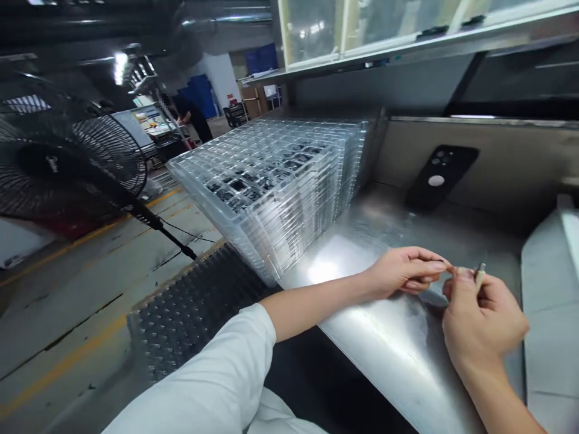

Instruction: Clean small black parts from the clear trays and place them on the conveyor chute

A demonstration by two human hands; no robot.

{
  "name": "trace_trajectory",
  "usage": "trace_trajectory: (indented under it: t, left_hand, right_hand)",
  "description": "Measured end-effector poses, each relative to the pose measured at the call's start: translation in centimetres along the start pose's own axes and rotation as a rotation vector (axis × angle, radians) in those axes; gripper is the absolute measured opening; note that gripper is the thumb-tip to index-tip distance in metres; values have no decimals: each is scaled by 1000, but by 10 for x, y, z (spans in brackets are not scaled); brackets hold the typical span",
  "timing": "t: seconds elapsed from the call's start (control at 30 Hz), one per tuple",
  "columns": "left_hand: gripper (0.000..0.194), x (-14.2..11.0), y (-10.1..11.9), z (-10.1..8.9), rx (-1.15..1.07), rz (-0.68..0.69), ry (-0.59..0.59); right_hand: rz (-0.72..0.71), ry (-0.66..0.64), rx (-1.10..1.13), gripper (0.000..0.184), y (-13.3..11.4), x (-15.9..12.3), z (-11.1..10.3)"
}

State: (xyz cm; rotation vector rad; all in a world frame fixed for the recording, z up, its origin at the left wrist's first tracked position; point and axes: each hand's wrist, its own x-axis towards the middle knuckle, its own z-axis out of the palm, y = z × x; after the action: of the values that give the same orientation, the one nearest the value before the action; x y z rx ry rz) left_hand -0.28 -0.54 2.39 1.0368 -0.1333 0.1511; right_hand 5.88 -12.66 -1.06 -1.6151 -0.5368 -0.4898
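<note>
Fingers: those of the left hand [402,271] are curled shut, with the fingertips [434,265] pinched together and touching the fingers of the right hand [484,322]; whether the left pinch holds anything is too small to tell. The right fingers [461,274] are closed around a small metal-tipped cylinder [479,274].

Counts: two hands, both the person's own; one small metal-tipped cylinder; one stack of transparent plastic trays [266,193], its layers too many to count; one phone [441,176]; one pedestal fan [58,160]; one co-worker [192,114].

Small cylinder: pale slim body, grey metal cap at the top end, standing nearly upright in the right hand's grip. It is held above the right part of the worktop, well beside the tray stack.

Worktop: brushed stainless steel [389,337], bright with glare. The tray stack stands at its far left edge, with dark pieces showing through the compartments. The phone lies in a black case against the back wall, lenses and a round grey disc facing up.

Room: a dark dimpled sheet [194,307] sits below the worktop edge. The fan stands on a grey floor [76,307] marked with yellow lines. The co-worker, in dark clothes, stands far off at a bench. A glass-fronted cabinet [362,30] runs overhead.
</note>
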Motion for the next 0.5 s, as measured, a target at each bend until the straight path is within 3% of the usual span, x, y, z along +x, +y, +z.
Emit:
trace_trajectory:
  t: [0.17, 0.33, 0.43, 0.5]
  left_hand:
    - [52, -1, -1, 2, 31, 5, 39]
    - [54, 8, -8, 3, 115, 78, 108]
    - [43, 3, -3, 11, 354, 185, 218]
    - [35, -9, 3, 23, 702, 286, 234]
  right_hand:
    - [96, -61, -38, 47, -10, -2, -4]
    - [93, -122, -94, 49, -9, 0, -7]
    - [118, -135, -162, 47, -5, 2, -9]
    - [106, -130, -211, 47, 0, 5, -10]
